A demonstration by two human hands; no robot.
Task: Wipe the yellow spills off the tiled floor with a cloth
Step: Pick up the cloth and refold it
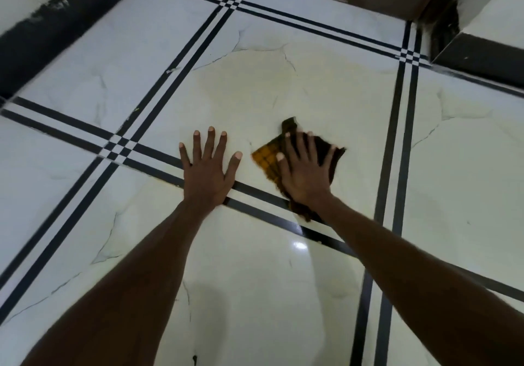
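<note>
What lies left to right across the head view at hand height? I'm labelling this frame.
Stripe crossing → left hand → yellow cloth patch → right hand → vertical double stripe.

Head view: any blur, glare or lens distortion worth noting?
Head view: right hand and checked cloth smeared by motion blur; left hand sharp; a small glare spot on the glossy tile; wide-angle lens bows the black tile lines.
</note>
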